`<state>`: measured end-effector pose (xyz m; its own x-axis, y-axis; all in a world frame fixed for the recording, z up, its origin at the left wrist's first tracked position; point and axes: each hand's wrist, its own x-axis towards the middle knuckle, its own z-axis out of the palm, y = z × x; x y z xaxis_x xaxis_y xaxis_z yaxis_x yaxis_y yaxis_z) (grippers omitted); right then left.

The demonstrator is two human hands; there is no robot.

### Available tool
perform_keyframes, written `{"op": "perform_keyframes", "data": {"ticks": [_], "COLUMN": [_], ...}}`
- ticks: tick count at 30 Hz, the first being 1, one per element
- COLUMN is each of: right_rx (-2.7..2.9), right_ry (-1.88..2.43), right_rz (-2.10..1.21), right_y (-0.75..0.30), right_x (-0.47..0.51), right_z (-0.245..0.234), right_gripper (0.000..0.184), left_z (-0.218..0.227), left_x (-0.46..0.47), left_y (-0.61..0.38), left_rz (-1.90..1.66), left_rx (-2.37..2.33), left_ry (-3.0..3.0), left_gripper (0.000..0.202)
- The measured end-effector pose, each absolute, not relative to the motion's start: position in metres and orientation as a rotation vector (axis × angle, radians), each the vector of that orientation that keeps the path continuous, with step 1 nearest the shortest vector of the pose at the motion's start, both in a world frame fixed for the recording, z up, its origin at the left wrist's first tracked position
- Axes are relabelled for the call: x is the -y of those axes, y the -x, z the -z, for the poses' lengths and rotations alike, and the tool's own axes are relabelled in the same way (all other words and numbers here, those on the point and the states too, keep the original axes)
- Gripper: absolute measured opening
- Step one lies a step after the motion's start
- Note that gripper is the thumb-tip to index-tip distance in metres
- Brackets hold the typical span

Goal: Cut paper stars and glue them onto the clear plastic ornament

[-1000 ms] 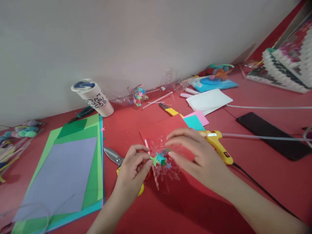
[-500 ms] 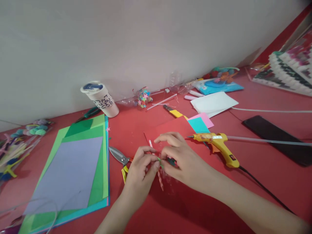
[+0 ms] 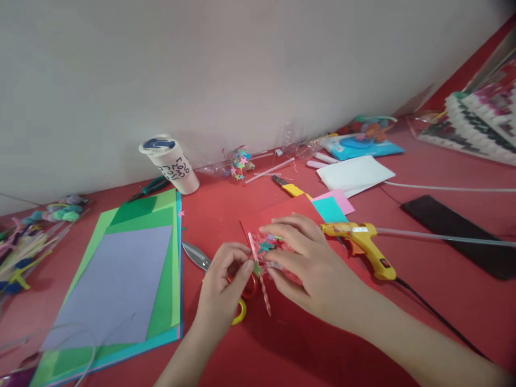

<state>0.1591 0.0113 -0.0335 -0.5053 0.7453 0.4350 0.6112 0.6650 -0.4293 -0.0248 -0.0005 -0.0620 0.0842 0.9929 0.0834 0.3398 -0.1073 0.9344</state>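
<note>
My left hand [image 3: 222,285] pinches a small green star [image 3: 257,268] between thumb and forefinger. Around a clear plastic piece dotted with coloured stars [image 3: 266,246], my right hand [image 3: 312,263] curls its fingers; its exact shape is mostly hidden. A pink-and-white patterned stick [image 3: 264,295] runs down from this piece, between the two hands. Beneath my left hand lie scissors [image 3: 196,255], with their yellow and red handles partly covered. A sheet of red paper [image 3: 296,207] is under the work.
Coloured sheets [image 3: 116,285] are stacked at left. A yellow glue gun [image 3: 365,236] and black phone [image 3: 451,231] lie at right. Behind are a white tumbler [image 3: 171,164], a yellow cutter [image 3: 292,188], a star-covered ball [image 3: 241,162] and white paper [image 3: 355,174]. Pliers [image 3: 151,186] touch the stack.
My hands have drawn slightly apart. The star-dotted clear piece shows more under my right fingers, the green star has shifted left with my left fingertips, and the scissor handles show more.
</note>
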Motion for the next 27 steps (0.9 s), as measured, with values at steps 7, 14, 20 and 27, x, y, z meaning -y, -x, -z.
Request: {"op": "perform_keyframes", "data": {"ticks": [7, 14, 20, 27], "right_rx": [2.010, 1.854, 1.787, 1.485], "right_ry": [1.209, 1.465, 1.638, 1.454], "right_rz": [-0.359, -0.561, -1.009, -1.560], "right_y": [-0.189, -0.216, -0.204, -0.189], "right_x": [-0.020, -0.021, -0.021, -0.020], "right_z": [0.041, 0.055, 0.069, 0.088], "right_gripper": [0.015, 0.016, 0.035, 0.025], "left_z": [0.069, 0.074, 0.077, 0.080], "left_x": [0.002, -0.003, -0.003, -0.004], "left_y": [0.028, 0.037, 0.033, 0.034], "left_rz": [-1.082, -1.103, -1.075, -1.054], "left_rx": [-1.435, -1.485, -1.442, -1.436], "left_ry": [-1.347, -1.310, -1.307, -1.300], "left_gripper": [0.015, 0.017, 0.022, 0.023]}}
